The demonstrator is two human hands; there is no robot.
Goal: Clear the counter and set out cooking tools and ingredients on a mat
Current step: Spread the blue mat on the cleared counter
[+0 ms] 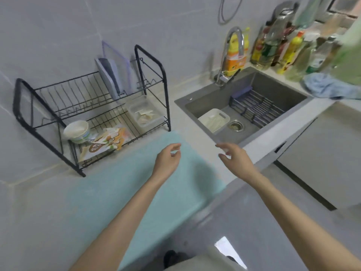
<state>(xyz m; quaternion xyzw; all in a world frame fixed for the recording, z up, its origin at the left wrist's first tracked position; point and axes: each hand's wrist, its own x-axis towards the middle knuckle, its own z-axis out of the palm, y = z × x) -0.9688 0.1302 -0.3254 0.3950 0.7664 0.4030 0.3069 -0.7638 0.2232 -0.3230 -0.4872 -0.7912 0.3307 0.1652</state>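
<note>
So far we have only the mat [121,192] spread bare on the desk [35,216]. Our left hand [168,159] hovers over the mat's far end, our right hand [232,159] just right of it, both loosely curled, holding nothing. The bowl [77,132], packet [105,143] and tub [145,114] sit in the rack [166,98] behind the mat, not yet set out.

Sink: grey rectangular stone basin [273,85].
Tap: curved chrome faucet [232,53] on the back rim.
Inside: white plastic tray [214,120] beside dark wire basket [256,108].
Cloth: crumpled blue rag [324,88] at the right rim.
Wall: blurred row of bottles [289,49].
</note>
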